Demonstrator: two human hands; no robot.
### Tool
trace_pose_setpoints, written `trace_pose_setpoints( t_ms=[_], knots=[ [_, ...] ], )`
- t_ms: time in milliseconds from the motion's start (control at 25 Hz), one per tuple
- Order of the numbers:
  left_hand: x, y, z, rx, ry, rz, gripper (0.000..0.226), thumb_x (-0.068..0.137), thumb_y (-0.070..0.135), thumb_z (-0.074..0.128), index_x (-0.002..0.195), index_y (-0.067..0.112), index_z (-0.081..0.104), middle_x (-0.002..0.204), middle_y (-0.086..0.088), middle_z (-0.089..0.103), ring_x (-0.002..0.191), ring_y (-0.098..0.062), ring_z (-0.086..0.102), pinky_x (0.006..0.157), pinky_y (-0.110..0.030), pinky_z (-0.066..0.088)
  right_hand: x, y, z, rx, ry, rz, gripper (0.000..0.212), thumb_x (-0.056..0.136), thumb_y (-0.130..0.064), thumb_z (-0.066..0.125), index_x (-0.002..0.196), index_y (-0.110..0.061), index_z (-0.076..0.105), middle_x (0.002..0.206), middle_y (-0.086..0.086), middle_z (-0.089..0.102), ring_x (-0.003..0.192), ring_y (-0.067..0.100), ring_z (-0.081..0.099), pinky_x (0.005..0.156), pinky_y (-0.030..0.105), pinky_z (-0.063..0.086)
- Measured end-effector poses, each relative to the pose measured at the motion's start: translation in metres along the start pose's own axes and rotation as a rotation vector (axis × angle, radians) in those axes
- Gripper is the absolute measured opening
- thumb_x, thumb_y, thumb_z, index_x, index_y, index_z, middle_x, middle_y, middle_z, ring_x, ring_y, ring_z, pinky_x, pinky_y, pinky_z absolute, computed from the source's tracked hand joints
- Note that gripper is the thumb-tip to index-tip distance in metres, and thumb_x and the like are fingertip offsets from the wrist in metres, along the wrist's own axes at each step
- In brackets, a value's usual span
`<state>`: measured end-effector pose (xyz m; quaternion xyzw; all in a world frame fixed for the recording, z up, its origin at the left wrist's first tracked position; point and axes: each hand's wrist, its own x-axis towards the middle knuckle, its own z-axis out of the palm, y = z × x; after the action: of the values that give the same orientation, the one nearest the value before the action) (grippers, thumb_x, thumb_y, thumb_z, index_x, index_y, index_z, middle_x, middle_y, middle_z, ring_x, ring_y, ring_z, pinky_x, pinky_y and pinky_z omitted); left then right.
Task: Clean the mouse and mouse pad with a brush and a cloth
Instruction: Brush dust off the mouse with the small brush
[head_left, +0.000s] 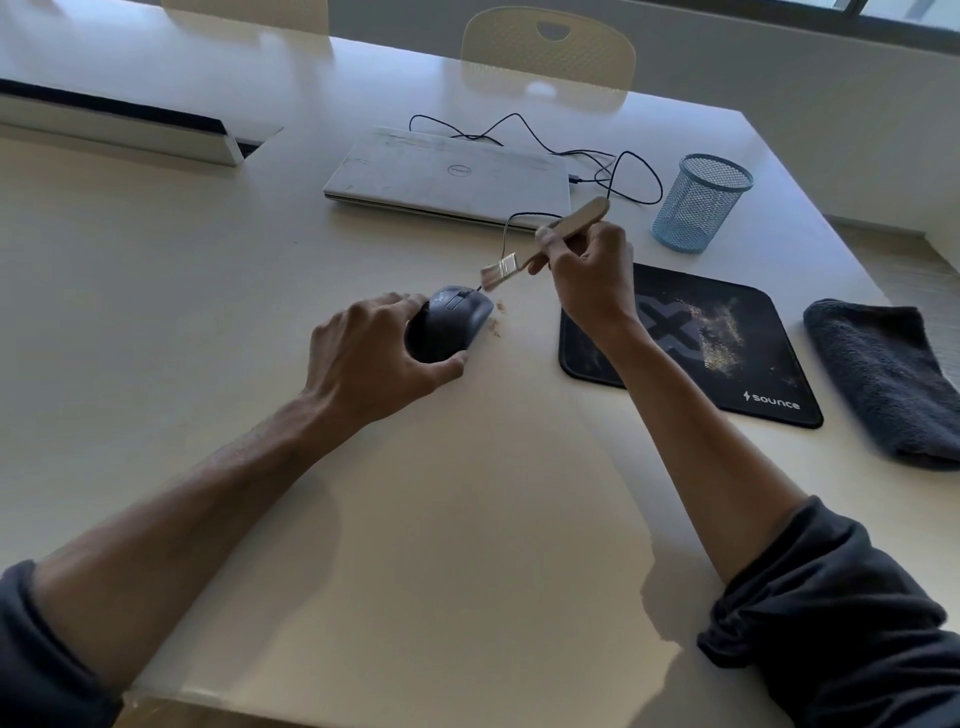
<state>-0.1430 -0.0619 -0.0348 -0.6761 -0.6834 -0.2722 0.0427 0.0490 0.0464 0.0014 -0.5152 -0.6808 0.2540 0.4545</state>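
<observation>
A dark wired mouse (454, 322) lies on the white table (467, 519), and my left hand (374, 353) grips its rear and sides. My right hand (587, 275) holds a small wooden-handled brush (545, 241) with its bristles just above the mouse's front end. A few crumbs (497, 317) lie on the table beside the mouse. To the right sits a black mouse pad (727, 358) dusted with yellowish grit. A dark grey folded cloth (888, 374) lies at the far right, beyond the pad.
A shut white laptop (447, 174) lies behind the mouse, with black cable (613, 171) looping beside it. A blue mesh pen cup (698, 202) stands at the back right. Two pale chairs (548, 47) stand at the far edge. The table's right edge runs close to the cloth.
</observation>
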Motion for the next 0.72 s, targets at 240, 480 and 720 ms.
trace_pose_setpoints(
  t_ms=[240, 480, 720],
  knots=[
    [0.000, 0.000, 0.002, -0.002, 0.020, -0.002, 0.066, 0.066, 0.074, 0.053, 0.108, 0.025, 0.066, 0.103, 0.005, 0.069, 0.087, -0.023, 0.063, 0.068, -0.031, 0.046, -0.003, 0.001, 0.010, -0.129, -0.024, 0.042, 0.029, 0.095, -0.024, 0.062, 0.077, -0.007, 0.076, 0.070, 0.001, 0.072, 0.060, 0.009, 0.063, 0.062, 0.033, 0.053],
    [-0.002, 0.000, -0.001, -0.037, 0.043, 0.037, 0.067, 0.067, 0.070, 0.058, 0.108, 0.018, 0.069, 0.106, -0.001, 0.070, 0.091, -0.026, 0.065, 0.076, -0.036, 0.049, -0.003, -0.006, 0.007, -0.145, -0.075, -0.020, 0.027, 0.095, -0.025, 0.061, 0.077, -0.009, 0.076, 0.066, -0.002, 0.071, 0.050, 0.002, 0.058, 0.052, 0.023, 0.045],
    [-0.002, 0.002, -0.002, -0.056, 0.027, 0.038, 0.069, 0.067, 0.070, 0.059, 0.107, 0.014, 0.069, 0.105, -0.004, 0.071, 0.092, -0.027, 0.065, 0.080, -0.038, 0.049, -0.014, -0.017, 0.002, 0.029, -0.111, -0.128, 0.019, 0.093, -0.024, 0.062, 0.079, -0.016, 0.073, 0.066, -0.004, 0.073, 0.066, 0.028, 0.069, 0.064, 0.040, 0.056]
  ],
)
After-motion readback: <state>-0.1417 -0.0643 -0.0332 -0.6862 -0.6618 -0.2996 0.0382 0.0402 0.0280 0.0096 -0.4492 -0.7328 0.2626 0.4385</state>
